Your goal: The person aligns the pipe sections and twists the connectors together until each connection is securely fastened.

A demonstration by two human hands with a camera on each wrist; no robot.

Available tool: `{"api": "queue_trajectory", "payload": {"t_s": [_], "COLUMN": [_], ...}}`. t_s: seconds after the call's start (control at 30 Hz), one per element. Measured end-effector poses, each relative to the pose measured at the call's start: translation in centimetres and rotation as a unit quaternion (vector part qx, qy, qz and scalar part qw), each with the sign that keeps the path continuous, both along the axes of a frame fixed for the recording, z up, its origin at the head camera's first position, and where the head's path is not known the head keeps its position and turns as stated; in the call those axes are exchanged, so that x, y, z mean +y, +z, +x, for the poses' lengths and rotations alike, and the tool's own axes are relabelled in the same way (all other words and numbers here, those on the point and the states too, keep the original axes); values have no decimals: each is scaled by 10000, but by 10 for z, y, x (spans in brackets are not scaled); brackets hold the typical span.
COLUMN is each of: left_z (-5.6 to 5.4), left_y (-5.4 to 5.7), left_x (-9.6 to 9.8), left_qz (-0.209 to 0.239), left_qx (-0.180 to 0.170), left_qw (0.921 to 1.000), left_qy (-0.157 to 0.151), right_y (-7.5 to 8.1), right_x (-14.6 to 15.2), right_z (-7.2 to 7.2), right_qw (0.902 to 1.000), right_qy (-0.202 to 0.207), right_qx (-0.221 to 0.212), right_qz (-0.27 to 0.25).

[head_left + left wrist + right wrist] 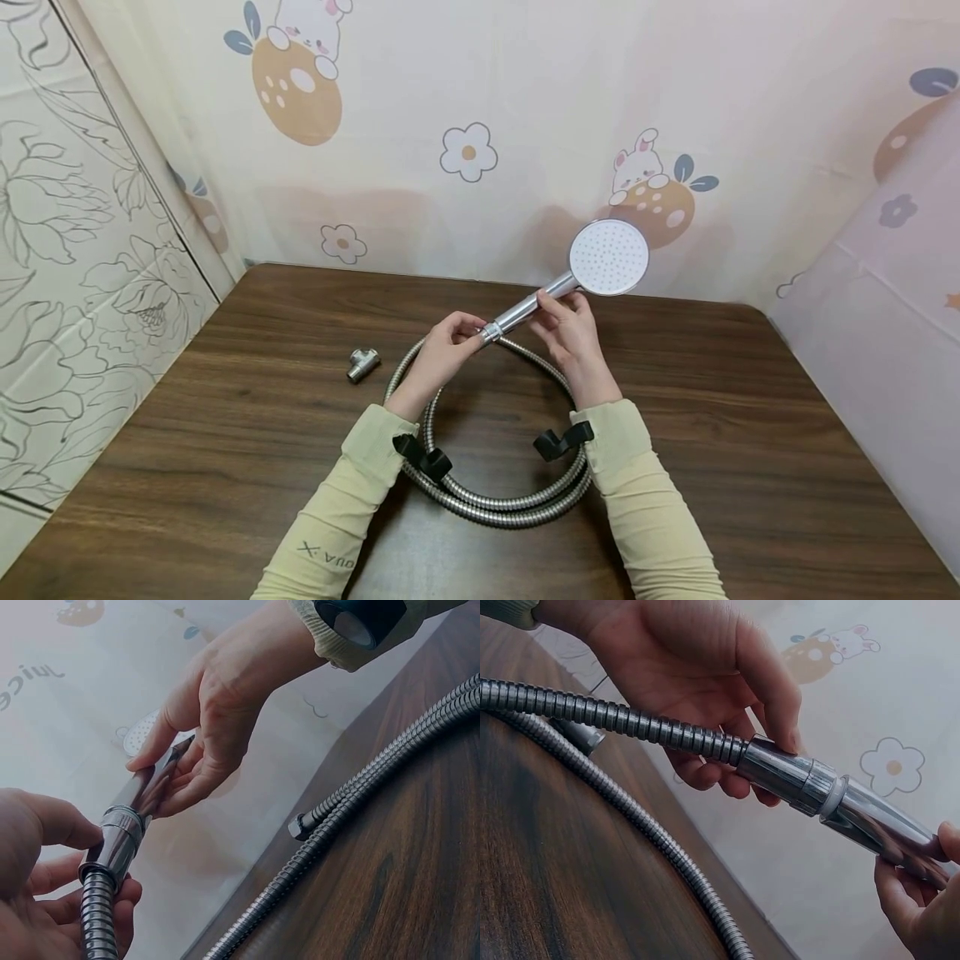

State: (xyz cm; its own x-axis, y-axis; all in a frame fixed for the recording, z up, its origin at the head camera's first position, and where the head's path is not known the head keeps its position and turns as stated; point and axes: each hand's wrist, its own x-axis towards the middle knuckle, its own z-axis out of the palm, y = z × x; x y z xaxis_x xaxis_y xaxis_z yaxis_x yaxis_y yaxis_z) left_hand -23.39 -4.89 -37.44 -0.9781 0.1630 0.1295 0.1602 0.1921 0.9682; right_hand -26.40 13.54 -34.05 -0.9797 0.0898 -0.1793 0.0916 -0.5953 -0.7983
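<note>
A chrome hand shower [609,257] with a round white spray face is held up above the table, tilted toward the upper right. My right hand [572,337] grips its handle between thumb and fingers. At the handle's lower end, my left hand [442,354] pinches the chrome connector [791,776] of a coiled metal shower hose [517,518]. Connector and handle are in line, and a pale ring [832,796] shows between them in the right wrist view. In the left wrist view, the hose's other end, a hex nut [301,826], lies by the coil.
A small chrome tee fitting [363,364] lies on the brown wooden table [750,467], left of the coil. Behind the table's far edge hangs a patterned curtain [468,217]. A panel with flower drawings [82,233] stands along the left side.
</note>
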Motion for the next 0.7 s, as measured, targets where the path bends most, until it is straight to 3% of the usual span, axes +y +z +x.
{"api": "queue_trajectory", "payload": {"t_s": [0.27,0.7], "left_z": [0,2], "left_y": [0,-2], "left_x": [-1,0], "left_qz": [-39,-120], "left_qx": [106,-520], "left_qw": [9998,9982], "left_qy": [147,-263], "right_y": [0,3], "right_x": [0,-2], "right_z": [1,3], "right_qw": [9999,9999], "right_qy": [9,-36], "right_qx": [-41,-50], "right_qz": [-103,-124]}}
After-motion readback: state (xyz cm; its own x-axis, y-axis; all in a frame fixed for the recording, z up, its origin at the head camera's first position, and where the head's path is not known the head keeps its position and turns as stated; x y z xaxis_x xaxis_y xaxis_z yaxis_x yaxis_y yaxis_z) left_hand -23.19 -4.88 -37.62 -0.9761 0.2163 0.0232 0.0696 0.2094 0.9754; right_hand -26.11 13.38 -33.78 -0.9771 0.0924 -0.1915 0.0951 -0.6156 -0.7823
